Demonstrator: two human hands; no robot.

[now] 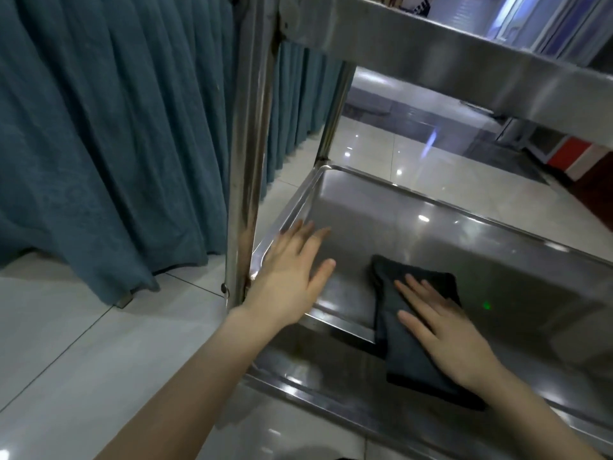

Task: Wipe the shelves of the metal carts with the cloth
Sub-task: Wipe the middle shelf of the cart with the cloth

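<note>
Cloth: a dark folded cloth (403, 356) lies flat on the lower shelf (381, 210) of the metal cart, towards its near edge, with one corner pointing away from the person
Right hand: the right hand (454, 336) rests palm down on the cloth, fingers straight and slightly spread, pressing it to the shelf; nothing is curled round it
Left hand: the left hand (288, 277) is released, palm down with fingers straight and fanned, at the near left corner of the lower shelf, just beside the cart's front post (245, 161); it is a little blurred, and whether it touches the steel cannot be told
Lower shelf: a shallow steel tray with a raised rim, shiny, showing bright spots of reflected light and one small green glint (486, 306) to the right of the cloth
Upper shelf: the upper shelf (447, 51) runs across the top right of the view, above both hands
Curtain: a teal pleated curtain (116, 127) hangs on the left, its hem touching the floor
Floor: pale glossy tiles (83, 343) lie under and around the cart, darker tiles farther off
</note>
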